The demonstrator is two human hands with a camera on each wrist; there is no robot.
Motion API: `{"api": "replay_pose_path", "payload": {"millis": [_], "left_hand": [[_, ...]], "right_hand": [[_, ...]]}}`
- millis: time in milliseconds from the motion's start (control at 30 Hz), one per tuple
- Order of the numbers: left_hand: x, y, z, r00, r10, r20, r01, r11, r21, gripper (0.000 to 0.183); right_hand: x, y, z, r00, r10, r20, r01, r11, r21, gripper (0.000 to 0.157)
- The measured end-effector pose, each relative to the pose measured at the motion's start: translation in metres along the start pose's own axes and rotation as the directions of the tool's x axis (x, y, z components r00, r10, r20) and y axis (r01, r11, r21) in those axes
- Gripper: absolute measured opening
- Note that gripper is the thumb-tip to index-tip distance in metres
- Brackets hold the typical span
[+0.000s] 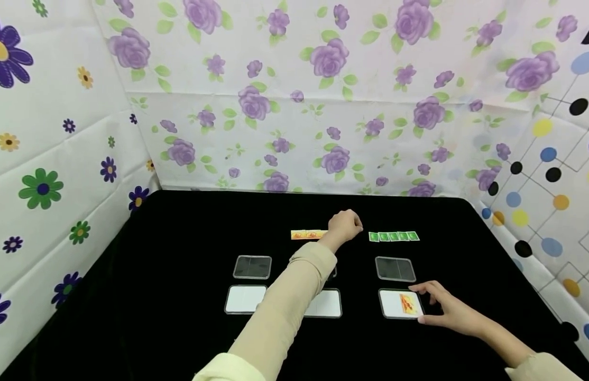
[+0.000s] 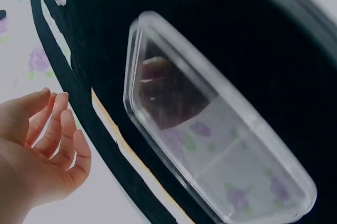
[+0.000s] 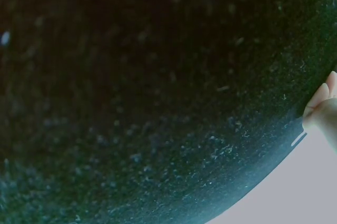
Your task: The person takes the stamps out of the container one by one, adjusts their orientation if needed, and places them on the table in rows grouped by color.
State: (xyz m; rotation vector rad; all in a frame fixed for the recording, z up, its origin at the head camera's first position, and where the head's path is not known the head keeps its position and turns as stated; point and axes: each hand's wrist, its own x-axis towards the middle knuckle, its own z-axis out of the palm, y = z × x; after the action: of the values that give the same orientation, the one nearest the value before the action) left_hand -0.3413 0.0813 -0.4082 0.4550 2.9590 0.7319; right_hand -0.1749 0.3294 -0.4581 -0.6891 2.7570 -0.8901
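My left hand [image 1: 344, 225] reaches across to the far side, over the right end of a row of orange printed paper pieces [image 1: 306, 234]. In the left wrist view its fingers [image 2: 66, 139] are loosely bent, with nothing visible between them. Near the front right, my right hand [image 1: 447, 309] holds the right end of a white-bottomed clear case [image 1: 389, 304] between thumb and forefinger. An orange printed piece [image 1: 408, 304] lies in the case's right part. Only some fingertips of the right hand show in the right wrist view.
Several green printed pieces [image 1: 393, 236] lie in a row at the far right. Clear plastic lids [image 1: 252, 267] [image 1: 395, 269] stand behind the white cases [image 1: 245, 300] [image 1: 325, 303]. My left sleeve covers part of the middle. Flowered cloth walls enclose the black table [image 1: 180, 233].
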Motion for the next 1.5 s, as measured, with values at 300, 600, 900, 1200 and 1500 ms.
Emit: {"api": "replay_pose_path", "payload": {"millis": [300, 600, 900, 1200, 1500], "left_hand": [[-0.014, 0.01, 0.003, 0.993, 0.107, 0.058, -0.107, 0.994, -0.001, 0.01], [-0.03, 0.027, 0.001, 0.962, 0.253, 0.104, -0.26, 0.964, 0.062, 0.011], [-0.065, 0.054, 0.005, 0.848, 0.499, 0.176, -0.509, 0.861, 0.013, 0.014], [-0.081, 0.075, 0.013, 0.832, 0.501, 0.237, -0.533, 0.841, 0.092, 0.01], [-0.097, 0.082, 0.025, 0.822, 0.498, 0.278, -0.555, 0.809, 0.193, 0.012]], "right_hand": [[-0.001, 0.001, -0.001, 1.0, -0.013, 0.027, 0.012, 1.0, 0.028, 0.066], [-0.001, 0.0, -0.002, 0.999, -0.003, 0.052, 0.001, 0.999, 0.039, 0.067], [-0.004, 0.002, 0.0, 0.999, -0.027, 0.041, 0.025, 0.999, 0.048, 0.065], [-0.001, 0.003, -0.002, 0.999, -0.021, 0.042, 0.019, 0.999, 0.038, 0.065], [-0.002, 0.006, -0.004, 0.998, -0.003, 0.062, -0.002, 0.998, 0.069, 0.062]]}}
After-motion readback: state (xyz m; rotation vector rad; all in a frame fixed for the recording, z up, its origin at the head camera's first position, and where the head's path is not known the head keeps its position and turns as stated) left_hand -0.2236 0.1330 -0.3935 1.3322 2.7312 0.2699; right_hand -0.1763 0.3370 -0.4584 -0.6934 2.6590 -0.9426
